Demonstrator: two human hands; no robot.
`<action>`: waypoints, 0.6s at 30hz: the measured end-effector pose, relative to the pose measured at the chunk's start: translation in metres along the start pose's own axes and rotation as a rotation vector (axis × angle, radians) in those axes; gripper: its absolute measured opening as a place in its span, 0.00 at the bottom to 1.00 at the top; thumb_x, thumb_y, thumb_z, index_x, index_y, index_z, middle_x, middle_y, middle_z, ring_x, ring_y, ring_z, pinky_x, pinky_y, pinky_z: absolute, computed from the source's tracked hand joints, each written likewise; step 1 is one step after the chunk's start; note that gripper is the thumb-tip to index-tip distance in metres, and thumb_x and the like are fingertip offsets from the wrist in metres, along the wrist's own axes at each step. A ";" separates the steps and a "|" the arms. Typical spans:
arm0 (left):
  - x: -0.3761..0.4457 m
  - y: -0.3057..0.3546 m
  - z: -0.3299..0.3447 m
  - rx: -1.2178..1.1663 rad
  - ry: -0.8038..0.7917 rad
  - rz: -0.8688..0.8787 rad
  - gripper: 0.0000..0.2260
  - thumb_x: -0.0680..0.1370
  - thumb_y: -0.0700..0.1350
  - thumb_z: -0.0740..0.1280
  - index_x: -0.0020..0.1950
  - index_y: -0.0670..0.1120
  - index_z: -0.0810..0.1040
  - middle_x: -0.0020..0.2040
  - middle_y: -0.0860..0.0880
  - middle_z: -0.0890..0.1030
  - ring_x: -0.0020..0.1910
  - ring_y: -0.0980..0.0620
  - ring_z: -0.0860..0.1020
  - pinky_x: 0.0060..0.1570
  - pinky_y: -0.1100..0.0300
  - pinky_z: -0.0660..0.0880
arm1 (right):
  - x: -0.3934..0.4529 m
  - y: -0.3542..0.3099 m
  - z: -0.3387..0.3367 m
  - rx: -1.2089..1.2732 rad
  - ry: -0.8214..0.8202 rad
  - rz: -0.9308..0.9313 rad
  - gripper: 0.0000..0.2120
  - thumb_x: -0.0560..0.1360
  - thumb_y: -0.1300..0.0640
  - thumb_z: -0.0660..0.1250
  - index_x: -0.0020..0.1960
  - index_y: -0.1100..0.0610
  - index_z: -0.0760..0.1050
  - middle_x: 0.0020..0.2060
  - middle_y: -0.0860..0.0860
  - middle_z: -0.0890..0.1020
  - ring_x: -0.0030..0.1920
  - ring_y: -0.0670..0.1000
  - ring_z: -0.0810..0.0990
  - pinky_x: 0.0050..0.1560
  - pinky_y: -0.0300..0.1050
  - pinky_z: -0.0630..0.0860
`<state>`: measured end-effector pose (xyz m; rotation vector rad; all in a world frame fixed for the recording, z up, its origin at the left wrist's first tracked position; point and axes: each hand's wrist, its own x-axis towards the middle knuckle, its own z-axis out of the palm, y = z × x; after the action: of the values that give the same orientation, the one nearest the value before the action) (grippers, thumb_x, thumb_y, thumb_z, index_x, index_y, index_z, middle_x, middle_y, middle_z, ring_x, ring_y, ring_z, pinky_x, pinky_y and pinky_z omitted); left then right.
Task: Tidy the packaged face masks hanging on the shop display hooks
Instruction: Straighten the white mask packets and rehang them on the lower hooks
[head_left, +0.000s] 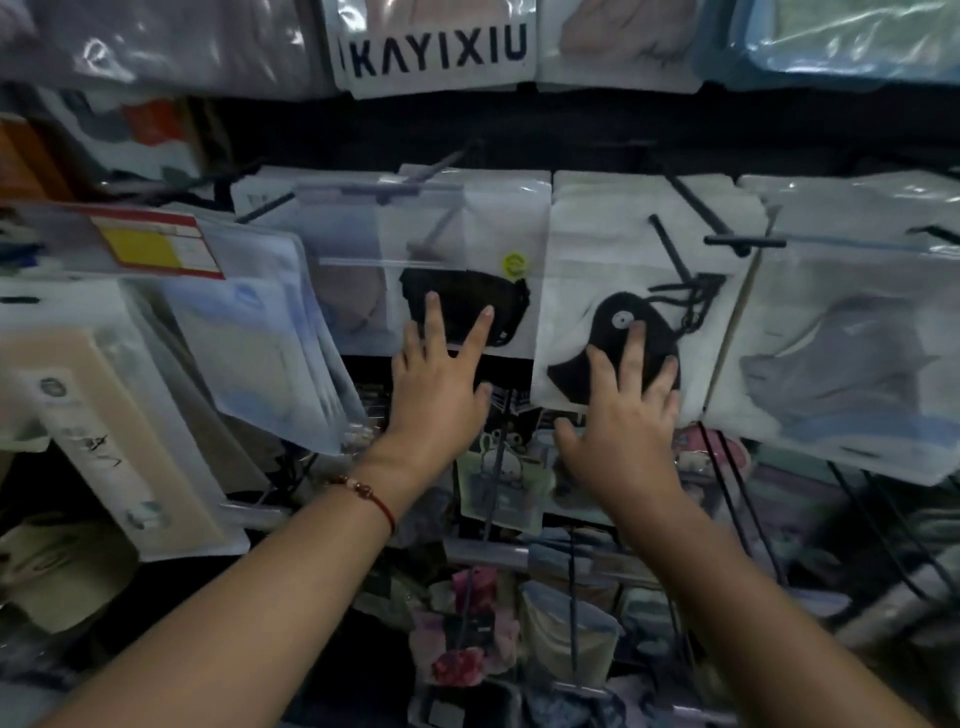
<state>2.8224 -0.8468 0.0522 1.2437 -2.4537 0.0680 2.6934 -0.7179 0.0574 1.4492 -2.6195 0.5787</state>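
Two clear packets with black face masks hang side by side on black display hooks in the middle of the rack. My left hand (441, 374) lies flat with spread, straight fingers on the lower edge of the left packet (467, 249), which carries a yellow sticker. My right hand (628, 410) presses with straight fingers on the black mask in the right packet (623, 249). A black hook rod (670, 247) sticks out through the right packet's top. Neither hand grips anything.
A grey-mask packet (852, 338) hangs to the right, blue-white packets (260, 338) tilt to the left, and a red-yellow price tag (156, 244) sits on a hook bar. A "KAYIXIU" packet (436, 52) hangs above. Lower hooks hold cartoon and floral packets (498, 478).
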 end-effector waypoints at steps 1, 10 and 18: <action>0.002 -0.002 0.003 -0.011 -0.008 0.027 0.37 0.81 0.54 0.64 0.81 0.59 0.42 0.80 0.38 0.35 0.79 0.32 0.48 0.75 0.39 0.57 | 0.001 -0.002 0.002 -0.005 0.009 0.020 0.37 0.76 0.46 0.65 0.78 0.50 0.51 0.78 0.53 0.34 0.76 0.69 0.40 0.75 0.67 0.46; 0.009 -0.026 0.007 -0.066 -0.016 0.213 0.37 0.80 0.53 0.64 0.81 0.58 0.43 0.80 0.36 0.36 0.78 0.31 0.48 0.75 0.38 0.55 | -0.004 -0.024 0.006 -0.062 0.069 0.148 0.40 0.76 0.46 0.66 0.80 0.53 0.47 0.79 0.53 0.37 0.78 0.64 0.40 0.76 0.63 0.46; -0.019 -0.034 0.000 -0.031 -0.067 0.355 0.35 0.81 0.57 0.62 0.82 0.55 0.46 0.82 0.41 0.40 0.80 0.36 0.44 0.77 0.40 0.47 | -0.023 -0.040 -0.001 -0.084 -0.016 0.160 0.42 0.78 0.42 0.63 0.80 0.49 0.40 0.79 0.53 0.39 0.78 0.60 0.39 0.78 0.58 0.43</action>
<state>2.8594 -0.8527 0.0411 0.7971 -2.6955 0.0853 2.7392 -0.7186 0.0642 1.2338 -2.7536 0.4670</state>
